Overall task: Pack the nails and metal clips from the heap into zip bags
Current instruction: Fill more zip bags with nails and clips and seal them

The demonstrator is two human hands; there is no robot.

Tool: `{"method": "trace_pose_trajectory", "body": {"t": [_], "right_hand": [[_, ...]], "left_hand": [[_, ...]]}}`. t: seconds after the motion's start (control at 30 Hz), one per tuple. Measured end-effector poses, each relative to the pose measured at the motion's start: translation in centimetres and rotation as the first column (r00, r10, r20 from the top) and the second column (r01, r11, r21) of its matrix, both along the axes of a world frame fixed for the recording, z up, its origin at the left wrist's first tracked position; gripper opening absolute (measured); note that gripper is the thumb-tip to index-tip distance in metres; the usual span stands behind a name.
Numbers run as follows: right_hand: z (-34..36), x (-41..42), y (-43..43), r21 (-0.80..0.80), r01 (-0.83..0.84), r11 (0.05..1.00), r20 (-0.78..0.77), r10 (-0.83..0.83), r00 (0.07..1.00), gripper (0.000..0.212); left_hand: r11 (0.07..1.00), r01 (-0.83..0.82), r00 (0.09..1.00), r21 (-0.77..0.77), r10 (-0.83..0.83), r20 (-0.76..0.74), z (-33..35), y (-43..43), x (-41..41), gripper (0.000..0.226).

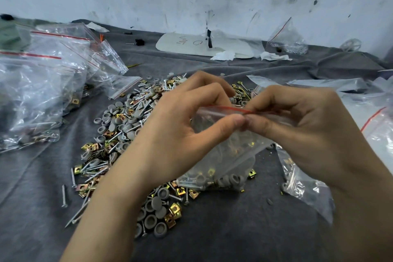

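Note:
A heap [127, 125] of nails, gold metal clips and grey round caps lies on the grey cloth in the middle. Above its right side hangs a small clear zip bag [225, 155] with a red strip at the top. Nails, clips and caps fill its bottom. My left hand [180, 130] pinches the bag's top edge between thumb and fingers. My right hand [308, 132] pinches the same edge right beside it, so the two thumbs nearly touch at the red strip.
Filled zip bags [42, 83] are piled at the left. More bags [361, 112] lie at the right, and one small filled bag [302, 185] sits under my right wrist. A white board [191, 45] and crumpled tissues lie by the back wall.

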State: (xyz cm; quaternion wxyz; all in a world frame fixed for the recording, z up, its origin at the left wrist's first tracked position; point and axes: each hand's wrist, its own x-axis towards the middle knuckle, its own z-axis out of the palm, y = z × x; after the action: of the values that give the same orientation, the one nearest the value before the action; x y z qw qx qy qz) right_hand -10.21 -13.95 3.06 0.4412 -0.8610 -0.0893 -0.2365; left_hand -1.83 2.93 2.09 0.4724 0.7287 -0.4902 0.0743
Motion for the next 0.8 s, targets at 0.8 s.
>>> {"method": "trace_pose_trajectory", "body": {"t": [0.8], "right_hand": [[-1.0, 0.5, -1.0, 0.211, 0.018, 0.977, -0.031, -0.011, 0.999, 0.014]], "left_hand": [[0.99, 0.001, 0.993, -0.143, -0.019, -0.12, -0.1, 0.8, 0.6, 0.02]]}}
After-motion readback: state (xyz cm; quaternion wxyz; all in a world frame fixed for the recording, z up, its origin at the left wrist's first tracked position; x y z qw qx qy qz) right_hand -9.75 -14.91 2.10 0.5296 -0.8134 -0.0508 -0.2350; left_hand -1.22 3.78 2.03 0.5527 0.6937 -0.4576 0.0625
